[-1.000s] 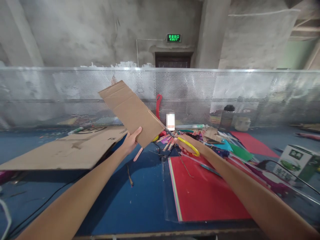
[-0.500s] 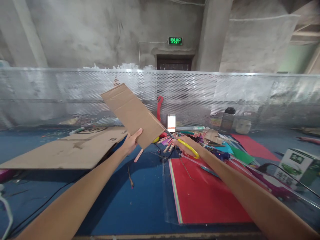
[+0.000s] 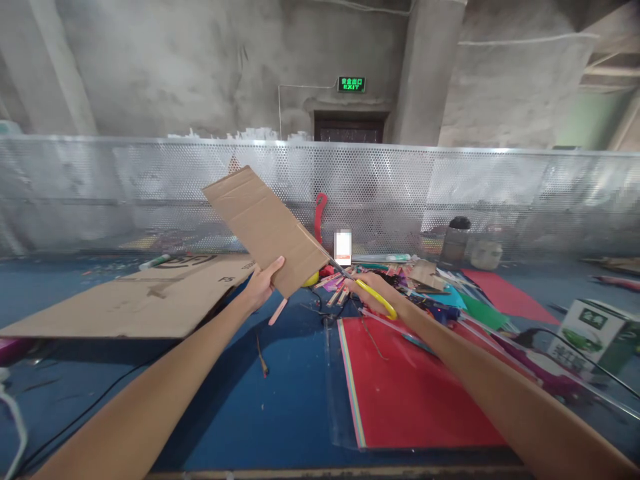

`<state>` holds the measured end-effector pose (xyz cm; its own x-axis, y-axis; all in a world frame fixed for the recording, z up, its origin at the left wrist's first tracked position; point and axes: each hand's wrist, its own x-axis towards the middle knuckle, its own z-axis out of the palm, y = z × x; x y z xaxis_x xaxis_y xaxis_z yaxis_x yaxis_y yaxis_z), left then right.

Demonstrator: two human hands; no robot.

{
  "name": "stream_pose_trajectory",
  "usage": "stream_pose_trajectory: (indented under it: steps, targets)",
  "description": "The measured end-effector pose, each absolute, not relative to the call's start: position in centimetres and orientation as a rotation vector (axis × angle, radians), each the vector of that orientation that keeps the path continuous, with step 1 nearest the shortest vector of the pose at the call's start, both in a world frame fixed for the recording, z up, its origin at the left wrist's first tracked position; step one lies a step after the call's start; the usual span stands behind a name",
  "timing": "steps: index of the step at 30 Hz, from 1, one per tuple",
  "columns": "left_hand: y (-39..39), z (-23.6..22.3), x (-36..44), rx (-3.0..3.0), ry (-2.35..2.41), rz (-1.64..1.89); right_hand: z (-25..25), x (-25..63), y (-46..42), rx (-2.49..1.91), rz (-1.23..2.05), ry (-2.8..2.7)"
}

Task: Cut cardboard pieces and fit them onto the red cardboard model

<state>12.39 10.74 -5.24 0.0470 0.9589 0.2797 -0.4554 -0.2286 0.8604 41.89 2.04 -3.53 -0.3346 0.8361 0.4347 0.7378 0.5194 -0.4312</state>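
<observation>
Head view: the cardboard piece (image 3: 265, 230) hangs tilted in the air above the table, a flat brown oblong with faint creases across its upper end. The left hand (image 3: 261, 283) pinches its lower edge, thumb on the near face; the right hand (image 3: 367, 287) is wrapped around the yellow-handled scissors (image 3: 379, 300), whose dark blades meet the piece at its right corner. How wide the blades stand, I can't tell. To my eye, stiff board like this wants short, firm bites deep in the blades, the left grip kept close but clear of the line, and the piece turned rather than the wrist. A narrow strip along that edge looks partly parted.

Below lies smooth red paper (image 3: 425, 393) in a clear sleeve; to the left, a broad cardboard sheet (image 3: 125, 303) with black print. Around them spreads the blue table (image 3: 225, 420), backed by a shiny perforated metal screen (image 3: 400, 187).
</observation>
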Motion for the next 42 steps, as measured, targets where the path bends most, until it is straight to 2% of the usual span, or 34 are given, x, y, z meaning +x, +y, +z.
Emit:
stream_pose_trajectory:
  steps: [10,17,34,42]
  targets:
    - [10.6,-5.2,11.6,1.093,0.717,1.452,-3.6,42.0,1.1,-1.189,0.429,-2.214]
    - [10.6,-4.7,11.5,1.157,0.698,1.439,-3.4,41.8,0.9,-1.192,0.439,-2.177]
    - [10.1,-4.5,11.3,1.169,0.719,1.365,-3.3,41.7,1.7,-1.225,0.101,-2.192]
    - [10.2,-4.8,11.6,1.151,0.751,1.398,-3.2,41.7,0.7,-1.251,0.418,-2.190]
